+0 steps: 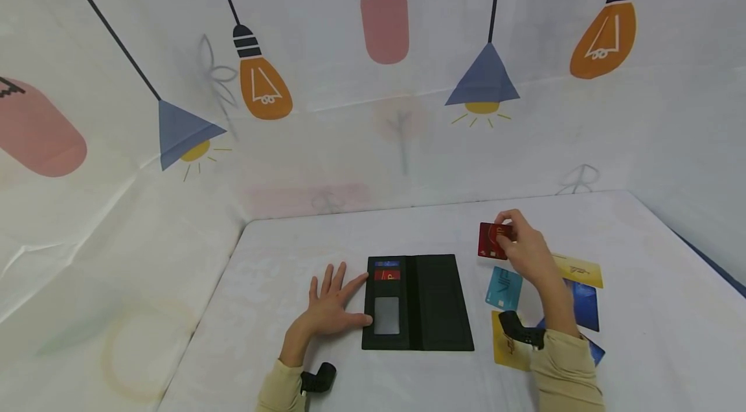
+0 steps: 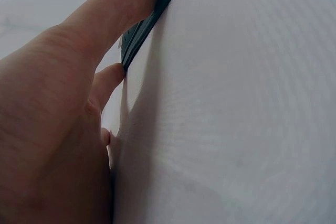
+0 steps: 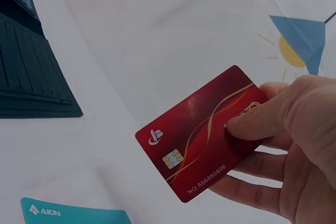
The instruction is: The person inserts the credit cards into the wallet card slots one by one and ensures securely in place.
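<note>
My right hand (image 1: 527,250) pinches a dark red bank card (image 3: 199,135) between thumb and fingers, above the far right part of the table. A gold chip and a curving gold ribbon show on its face. Spread out, the left hand (image 1: 331,308) has its thumb and index fingertip at the left edge of a dark, opened wallet (image 1: 440,302). In the wallet's left side, a blue card (image 1: 387,263) and a red card (image 1: 387,275) stick out of slots over a clear window (image 1: 386,315). The left wrist view shows the thumb on the wallet's edge.
Around the right forearm lie a teal card (image 1: 504,287), a yellow card (image 1: 579,271), a blue card (image 1: 585,305) and another yellow card (image 1: 507,347). Part of a further blue card (image 1: 597,352) shows beside the sleeve. A white cloth with printed lamps (image 1: 482,78) hangs behind the table.
</note>
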The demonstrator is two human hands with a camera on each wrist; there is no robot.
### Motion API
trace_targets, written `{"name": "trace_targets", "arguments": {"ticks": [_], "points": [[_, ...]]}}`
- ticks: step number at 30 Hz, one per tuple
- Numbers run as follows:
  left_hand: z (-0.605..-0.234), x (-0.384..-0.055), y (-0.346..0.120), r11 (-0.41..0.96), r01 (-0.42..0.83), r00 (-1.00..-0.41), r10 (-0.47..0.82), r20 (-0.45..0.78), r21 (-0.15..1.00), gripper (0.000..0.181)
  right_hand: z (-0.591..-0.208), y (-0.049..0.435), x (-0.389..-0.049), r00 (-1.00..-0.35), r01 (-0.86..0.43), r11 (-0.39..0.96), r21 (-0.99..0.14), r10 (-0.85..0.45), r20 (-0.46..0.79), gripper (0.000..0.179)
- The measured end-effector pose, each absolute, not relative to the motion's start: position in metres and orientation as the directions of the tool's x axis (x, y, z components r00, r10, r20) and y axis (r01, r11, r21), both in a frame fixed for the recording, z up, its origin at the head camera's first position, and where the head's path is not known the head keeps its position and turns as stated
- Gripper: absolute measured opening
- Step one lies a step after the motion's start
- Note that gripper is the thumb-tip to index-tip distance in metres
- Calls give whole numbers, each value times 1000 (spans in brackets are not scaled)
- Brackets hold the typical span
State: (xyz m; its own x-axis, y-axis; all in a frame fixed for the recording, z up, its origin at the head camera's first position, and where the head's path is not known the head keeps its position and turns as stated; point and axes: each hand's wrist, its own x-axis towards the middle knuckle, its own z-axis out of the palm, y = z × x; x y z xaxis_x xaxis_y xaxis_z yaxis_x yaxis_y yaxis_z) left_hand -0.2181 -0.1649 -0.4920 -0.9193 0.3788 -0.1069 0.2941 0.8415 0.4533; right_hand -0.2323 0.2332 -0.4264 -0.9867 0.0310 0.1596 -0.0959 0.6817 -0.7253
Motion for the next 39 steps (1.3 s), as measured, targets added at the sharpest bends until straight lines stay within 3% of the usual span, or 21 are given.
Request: {"name": "trace_targets", "arguments": {"ticks": [11, 24, 39], "points": [[-491, -218, -165, 838, 287, -919, 378, -115, 464, 85, -424, 209, -236, -966, -184, 659, -729, 16, 258, 26], [-495, -217, -168, 837, 294, -917, 383, -109, 462, 84, -424, 153, -241, -946, -312, 617, -723, -133, 295, 21], [-495, -219, -166, 850, 291, -920, 374, -114, 438, 84, -429, 105, -238, -898, -434, 532, -727, -195, 394, 21]]}}
